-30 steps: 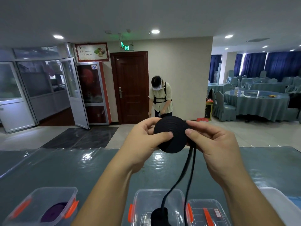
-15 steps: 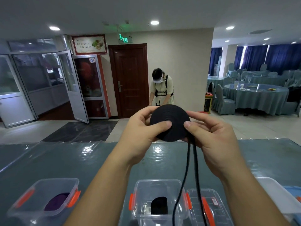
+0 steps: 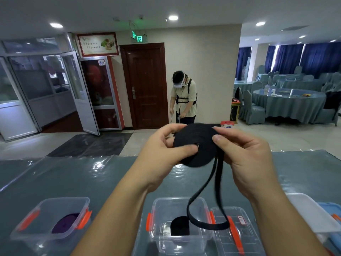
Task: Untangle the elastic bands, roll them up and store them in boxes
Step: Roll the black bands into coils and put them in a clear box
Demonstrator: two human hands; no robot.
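Purple box (image 3: 50, 221): at 8 o'clock on the bench (image 3: 92, 182), lid off, with a purple roll (image 3: 65, 224) lying in it; nothing threatens it.
Left hand (image 3: 162, 154): fingers grasping the black roll (image 3: 196, 145), thumb pressed on its face near the middle, the other fingers behind the rim. If that thumb slips, I'd expect the inner coils to push out sideways and the disc to spring apart.
Black roll: held up at the centre of view, well above the bench, between both hands.
Middle box (image 3: 180, 226): at 6 o'clock, open, a small black roll (image 3: 180, 227) already inside.
Loose tail (image 3: 206, 196): hangs from the roll at 5 o'clock in a long loop that dips to the rim of the middle box. It could snag on an orange clip or twist, and a twisted band would wind lumpy.
Right hand (image 3: 245, 156): fingers pinching the roll's right edge, thumb on front. Feeding slack too loosely risks a floppy roll that won't fit.
Lid (image 3: 228, 231): just right of the middle box, under the loop.
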